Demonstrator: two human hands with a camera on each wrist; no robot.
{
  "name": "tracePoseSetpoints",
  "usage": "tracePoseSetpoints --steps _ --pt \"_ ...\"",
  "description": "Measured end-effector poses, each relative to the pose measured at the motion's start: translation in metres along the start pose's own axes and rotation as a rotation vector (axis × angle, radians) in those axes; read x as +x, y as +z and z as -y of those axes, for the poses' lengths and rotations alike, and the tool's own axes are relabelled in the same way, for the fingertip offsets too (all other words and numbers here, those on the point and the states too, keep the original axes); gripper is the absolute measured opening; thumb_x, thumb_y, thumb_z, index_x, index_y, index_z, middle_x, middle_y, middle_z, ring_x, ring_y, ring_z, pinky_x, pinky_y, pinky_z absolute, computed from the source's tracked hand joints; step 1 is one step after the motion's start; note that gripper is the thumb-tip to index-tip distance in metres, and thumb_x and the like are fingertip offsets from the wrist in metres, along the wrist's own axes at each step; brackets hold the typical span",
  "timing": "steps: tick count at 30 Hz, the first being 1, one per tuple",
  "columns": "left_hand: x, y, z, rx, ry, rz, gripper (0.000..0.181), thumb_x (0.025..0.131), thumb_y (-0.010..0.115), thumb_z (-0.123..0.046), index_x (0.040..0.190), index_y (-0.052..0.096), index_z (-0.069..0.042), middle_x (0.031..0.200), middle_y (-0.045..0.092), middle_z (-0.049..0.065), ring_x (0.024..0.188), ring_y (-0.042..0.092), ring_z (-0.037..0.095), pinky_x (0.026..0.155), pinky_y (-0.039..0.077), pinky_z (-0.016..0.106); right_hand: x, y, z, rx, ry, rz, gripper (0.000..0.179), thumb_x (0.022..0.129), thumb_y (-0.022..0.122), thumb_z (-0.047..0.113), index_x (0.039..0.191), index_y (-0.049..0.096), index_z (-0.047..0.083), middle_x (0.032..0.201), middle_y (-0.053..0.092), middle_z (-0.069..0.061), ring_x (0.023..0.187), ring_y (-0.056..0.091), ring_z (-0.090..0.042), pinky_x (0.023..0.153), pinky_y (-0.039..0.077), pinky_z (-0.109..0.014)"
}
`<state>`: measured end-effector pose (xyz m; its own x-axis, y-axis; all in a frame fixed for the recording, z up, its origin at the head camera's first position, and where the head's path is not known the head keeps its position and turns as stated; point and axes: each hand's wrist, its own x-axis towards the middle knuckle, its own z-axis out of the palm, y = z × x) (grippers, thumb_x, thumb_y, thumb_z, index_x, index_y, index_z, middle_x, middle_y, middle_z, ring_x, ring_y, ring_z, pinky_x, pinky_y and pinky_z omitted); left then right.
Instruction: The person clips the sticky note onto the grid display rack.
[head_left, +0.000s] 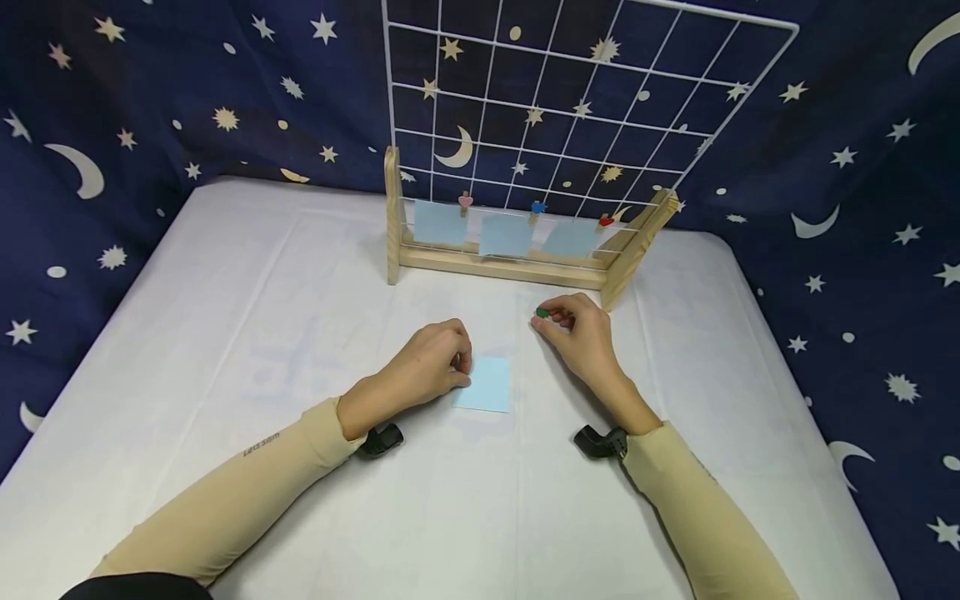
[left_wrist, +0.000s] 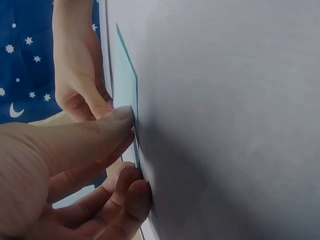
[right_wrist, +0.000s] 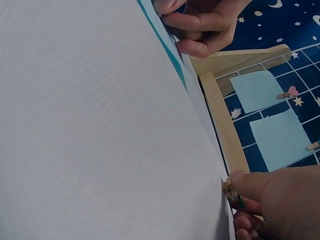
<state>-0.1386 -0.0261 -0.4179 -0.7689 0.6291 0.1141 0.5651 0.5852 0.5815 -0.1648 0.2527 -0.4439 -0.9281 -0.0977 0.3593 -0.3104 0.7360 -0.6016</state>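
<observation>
Two pinches: left hand point(head_left: 429, 365) on square pale-blue paper point(head_left: 489, 388), presumably steadying it. Rightward, right hand point(head_left: 585, 335) on a green-topped wooden clothespin point(head_left: 542, 312).

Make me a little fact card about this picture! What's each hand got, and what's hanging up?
Left hand: pinches the edge of the loose blue sheet
Right hand: pinches the green-topped clip
Hanging up: three light blue sheets in a row, low on the white wire grid
Their clips: pink heart clip, blue clip, red clip
Grid's stand: wooden base
Tabletop: white
Backdrop: dark blue, stars and moons
</observation>
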Motion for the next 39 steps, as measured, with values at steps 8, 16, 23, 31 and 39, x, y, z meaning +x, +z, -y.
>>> tracePoseSetpoints --steps 8,16,23,31,39 --pt "0.001 0.0 -0.001 -0.072 -0.081 0.03 0.028 0.083 0.09 -0.006 0.099 0.067 -0.007 0.096 0.061 0.006 0.079 0.054 0.015 0.077 0.048 0.03 0.004 -0.001 0.002 0.002 -0.02 0.007 0.022 0.089 0.086 0.012 0.106 0.078 -0.001 0.098 0.07 -0.017 0.085 0.068 -0.029 0.075 0.054 -0.03" --pt "0.0 0.001 0.006 -0.152 -0.118 0.017 0.033 0.08 0.092 -0.005 0.105 0.071 -0.007 0.095 0.058 0.006 0.076 0.052 0.013 0.079 0.046 0.03 0.003 -0.002 0.003 -0.001 -0.012 0.017 0.024 0.088 0.087 0.014 0.107 0.078 0.0 0.097 0.07 -0.016 0.084 0.067 -0.027 0.076 0.054 -0.033" --pt "0.0 0.003 0.009 -0.146 -0.058 -0.048 0.022 0.082 0.089 -0.001 0.099 0.076 -0.008 0.09 0.063 0.006 0.078 0.057 0.013 0.075 0.051 0.027 0.001 -0.003 0.002 0.006 0.027 0.024 0.024 0.089 0.087 0.017 0.108 0.077 0.005 0.095 0.074 -0.012 0.085 0.07 -0.025 0.077 0.056 -0.031" --pt "0.002 0.003 0.009 -0.166 -0.093 -0.076 0.016 0.087 0.082 0.004 0.093 0.079 -0.01 0.085 0.067 -0.001 0.078 0.06 0.012 0.073 0.052 0.027 0.001 -0.004 0.002 0.109 0.04 0.012 0.021 0.088 0.087 0.012 0.104 0.075 0.007 0.091 0.078 -0.008 0.076 0.072 -0.021 0.067 0.053 -0.017" --pt "0.004 0.004 0.01 -0.19 -0.111 -0.09 0.013 0.087 0.082 0.003 0.087 0.078 -0.009 0.075 0.067 -0.003 0.071 0.06 0.01 0.068 0.051 0.025 -0.003 -0.003 0.0 0.224 0.017 -0.031 0.017 0.088 0.086 0.009 0.104 0.078 0.008 0.092 0.079 -0.009 0.079 0.074 -0.017 0.068 0.056 -0.014"
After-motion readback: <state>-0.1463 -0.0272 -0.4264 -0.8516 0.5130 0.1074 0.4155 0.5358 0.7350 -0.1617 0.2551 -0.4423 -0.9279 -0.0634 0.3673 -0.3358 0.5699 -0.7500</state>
